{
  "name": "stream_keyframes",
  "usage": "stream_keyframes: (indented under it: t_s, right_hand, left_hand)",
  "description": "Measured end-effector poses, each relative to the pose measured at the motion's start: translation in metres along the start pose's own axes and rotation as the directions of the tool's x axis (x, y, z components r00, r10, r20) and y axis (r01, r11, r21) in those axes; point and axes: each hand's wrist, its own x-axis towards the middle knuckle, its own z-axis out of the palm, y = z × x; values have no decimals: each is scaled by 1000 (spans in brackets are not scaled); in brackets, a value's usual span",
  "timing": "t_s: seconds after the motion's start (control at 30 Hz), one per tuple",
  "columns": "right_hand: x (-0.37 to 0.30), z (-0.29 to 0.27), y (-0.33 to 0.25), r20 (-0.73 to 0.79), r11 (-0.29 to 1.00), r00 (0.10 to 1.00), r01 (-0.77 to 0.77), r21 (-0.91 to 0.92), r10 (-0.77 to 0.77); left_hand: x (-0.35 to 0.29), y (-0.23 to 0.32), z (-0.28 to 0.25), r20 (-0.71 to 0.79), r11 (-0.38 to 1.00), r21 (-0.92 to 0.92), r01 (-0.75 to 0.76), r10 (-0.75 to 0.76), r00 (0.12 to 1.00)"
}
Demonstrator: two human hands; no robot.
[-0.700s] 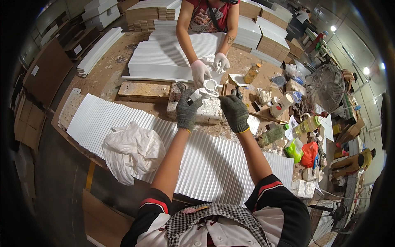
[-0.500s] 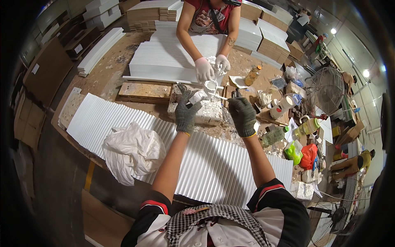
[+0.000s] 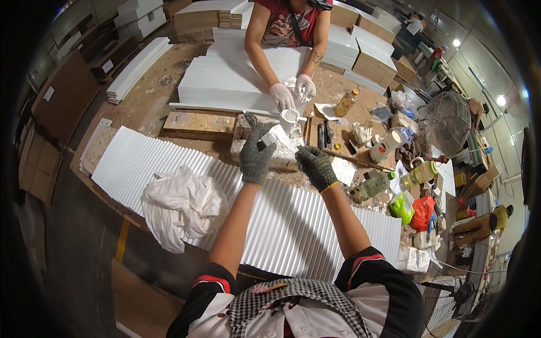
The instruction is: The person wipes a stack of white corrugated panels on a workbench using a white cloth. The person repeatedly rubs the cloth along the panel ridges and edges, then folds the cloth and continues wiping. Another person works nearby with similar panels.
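Tho gloved, 2 hands (image 3: 257, 160) (image 3: 317, 168), wht pc (image 3: 275, 135)

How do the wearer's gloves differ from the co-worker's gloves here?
The wearer's gloves are dark grey with yellow edging; the co-worker's gloves are white with pinkish cuffs. The wearer's gloves appear larger in view, the co-worker's gloves smaller and higher up. Both pairs are being worn.

Glaring lamps (image 3: 501, 100) at upper right, diagonal shadow across white strips (image 3: 276, 225), fisheye curvature toward black rim.
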Motion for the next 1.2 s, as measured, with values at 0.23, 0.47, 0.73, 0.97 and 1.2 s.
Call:
stream_keyframes:
  t_s: [0.23, 0.47, 0.73, 0.97, 1.2]
  right_hand:
    - [77, -6, -49, -140, 579, 805, 282, -765, -577]
    - [136, 6, -68, 352, -74, 736, 383, -921, -577]
    - [-37, 7, -20, 416, 961, 909, 109, -252, 6]
    - [-270, -47, 49, 424, 902, 866, -378, 208, 266]
    - [-326, -173, 25, 510, 956, 851, -242, 169, 125]
  left_hand:
    - [-17, 5, -9, -13, 996, -82, 21, -22, 1000]
    - [-52, 21, -24, -45, 985, -170, -33, 26, 999]
    - [-127, 37, -30, -8, 910, -411, 52, -60, 998]
    - [-315, 80, 38, 28, 817, -282, 503, -517, 855]
    - [-429, 114, 96, 61, 891, 425, 160, -204, 977]
